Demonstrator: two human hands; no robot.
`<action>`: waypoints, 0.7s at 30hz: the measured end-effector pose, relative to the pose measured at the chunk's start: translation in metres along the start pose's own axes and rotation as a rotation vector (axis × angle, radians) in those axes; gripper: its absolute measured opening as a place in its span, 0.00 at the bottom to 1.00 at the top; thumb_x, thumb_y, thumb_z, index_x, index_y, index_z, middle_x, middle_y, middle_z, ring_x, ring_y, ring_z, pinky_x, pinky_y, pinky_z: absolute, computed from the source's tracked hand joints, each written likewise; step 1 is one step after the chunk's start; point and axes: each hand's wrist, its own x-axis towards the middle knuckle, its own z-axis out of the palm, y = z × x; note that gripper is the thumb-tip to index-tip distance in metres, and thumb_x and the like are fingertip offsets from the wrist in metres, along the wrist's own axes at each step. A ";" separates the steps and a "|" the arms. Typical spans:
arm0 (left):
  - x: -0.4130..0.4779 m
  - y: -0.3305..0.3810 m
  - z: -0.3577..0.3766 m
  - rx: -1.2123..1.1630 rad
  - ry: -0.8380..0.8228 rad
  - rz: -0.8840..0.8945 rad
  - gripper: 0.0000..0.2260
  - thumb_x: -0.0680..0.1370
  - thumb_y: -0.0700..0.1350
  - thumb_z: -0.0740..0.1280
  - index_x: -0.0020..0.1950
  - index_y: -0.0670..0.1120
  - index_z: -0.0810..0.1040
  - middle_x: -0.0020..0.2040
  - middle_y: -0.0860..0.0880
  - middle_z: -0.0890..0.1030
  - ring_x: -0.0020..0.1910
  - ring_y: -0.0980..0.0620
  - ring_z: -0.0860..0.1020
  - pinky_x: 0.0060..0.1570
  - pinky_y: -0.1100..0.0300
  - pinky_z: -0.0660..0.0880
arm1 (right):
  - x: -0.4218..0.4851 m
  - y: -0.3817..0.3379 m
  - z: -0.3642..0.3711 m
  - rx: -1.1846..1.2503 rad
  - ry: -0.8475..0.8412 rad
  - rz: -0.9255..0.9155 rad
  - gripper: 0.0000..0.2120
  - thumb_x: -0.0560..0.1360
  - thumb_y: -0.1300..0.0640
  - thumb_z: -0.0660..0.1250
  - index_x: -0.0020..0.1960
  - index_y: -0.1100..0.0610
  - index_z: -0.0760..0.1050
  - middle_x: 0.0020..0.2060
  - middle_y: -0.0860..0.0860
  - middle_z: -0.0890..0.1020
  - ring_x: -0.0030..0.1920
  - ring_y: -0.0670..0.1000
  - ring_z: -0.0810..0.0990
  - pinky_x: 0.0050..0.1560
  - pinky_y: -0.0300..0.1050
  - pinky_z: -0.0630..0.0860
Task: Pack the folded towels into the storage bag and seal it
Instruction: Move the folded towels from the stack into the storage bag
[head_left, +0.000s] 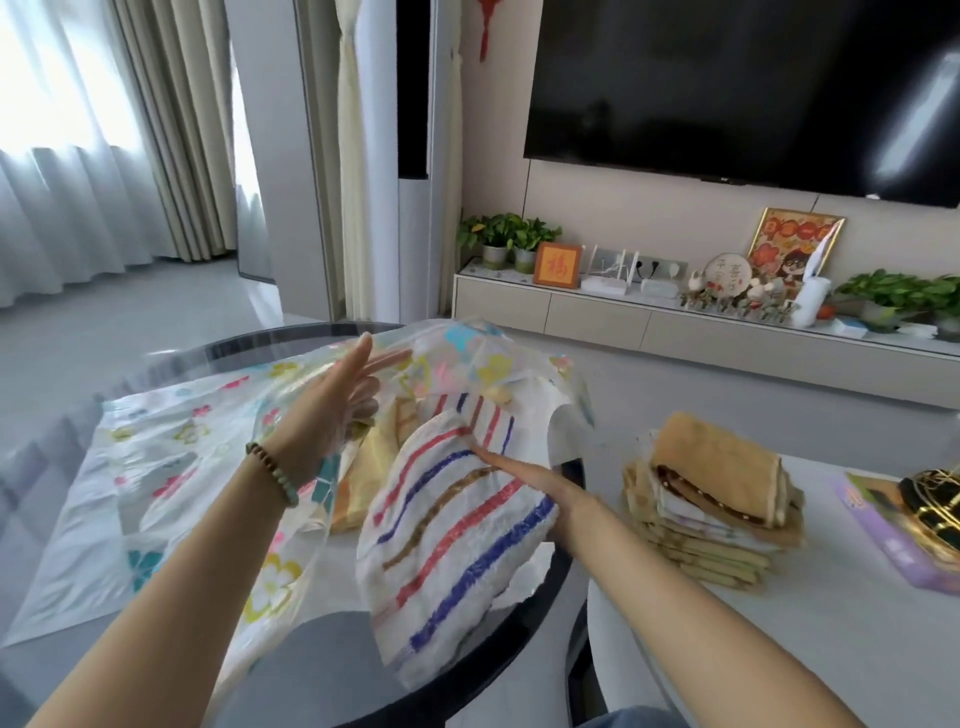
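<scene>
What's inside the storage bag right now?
A yellow towel lies inside the storage bag; the striped towel is partway in. Anything deeper is covered.

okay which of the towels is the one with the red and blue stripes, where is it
It is the white striped towel at the mouth of the storage bag, under the right hand. The towels in the stack to its right are tan and brown, without such stripes.

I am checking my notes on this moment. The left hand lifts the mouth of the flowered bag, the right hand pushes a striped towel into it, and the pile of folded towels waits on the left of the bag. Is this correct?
One detail is wrong. The pile of folded towels waits on the right of the flowered bag, not the left, as the head view shows. The rest holds: the left hand lifts the bag's mouth and the right hand pushes the striped towel in.
</scene>
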 end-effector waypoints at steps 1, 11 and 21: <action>-0.001 0.001 -0.003 0.005 -0.009 -0.010 0.18 0.70 0.70 0.52 0.46 0.69 0.79 0.73 0.45 0.65 0.71 0.43 0.61 0.56 0.55 0.62 | 0.010 0.000 0.003 0.009 -0.019 0.025 0.21 0.66 0.45 0.72 0.54 0.56 0.78 0.49 0.56 0.85 0.54 0.55 0.80 0.53 0.49 0.77; 0.001 -0.001 -0.019 0.001 -0.030 -0.011 0.20 0.69 0.70 0.53 0.51 0.67 0.79 0.48 0.56 0.68 0.55 0.50 0.74 0.47 0.60 0.70 | 0.070 -0.008 -0.004 0.199 0.446 -0.335 0.23 0.78 0.42 0.60 0.63 0.58 0.75 0.57 0.58 0.81 0.53 0.56 0.81 0.51 0.49 0.80; -0.002 -0.012 -0.004 -0.030 -0.033 -0.003 0.18 0.73 0.67 0.54 0.50 0.65 0.81 0.58 0.47 0.74 0.30 0.60 0.74 0.32 0.69 0.73 | 0.087 0.043 -0.006 -1.430 0.398 -0.802 0.25 0.80 0.41 0.48 0.76 0.39 0.49 0.78 0.47 0.51 0.78 0.53 0.46 0.75 0.58 0.46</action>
